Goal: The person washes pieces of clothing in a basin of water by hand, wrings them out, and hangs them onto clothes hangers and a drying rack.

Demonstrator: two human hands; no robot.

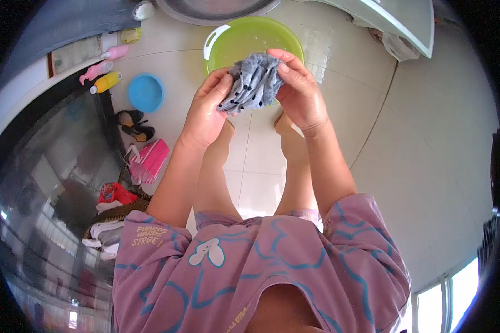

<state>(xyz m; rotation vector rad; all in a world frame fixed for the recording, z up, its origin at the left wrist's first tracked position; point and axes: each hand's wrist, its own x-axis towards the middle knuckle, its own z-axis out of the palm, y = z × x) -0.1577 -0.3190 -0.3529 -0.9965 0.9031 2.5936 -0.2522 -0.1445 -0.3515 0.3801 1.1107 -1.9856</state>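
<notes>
A bunched grey cloth with black dots (252, 83) hangs between my two hands in the head view. What kind of item it is cannot be made out, since it is crumpled. My left hand (206, 109) grips its left side, thumb on top. On the other side, my right hand (301, 91) pinches the right edge between thumb and fingers. Just beyond and partly behind the cloth stands a green basin (261, 34) on the floor, with a white handle and what looks like water in it.
Beyond the green basin is a large metal basin (219, 12). To the left are a blue bowl (146, 92), a yellow bottle (106, 82), black shoes (134, 126), a pink bag (150, 160) and a basket of clothes (115, 213). A white fixture (411, 28) juts in at upper right.
</notes>
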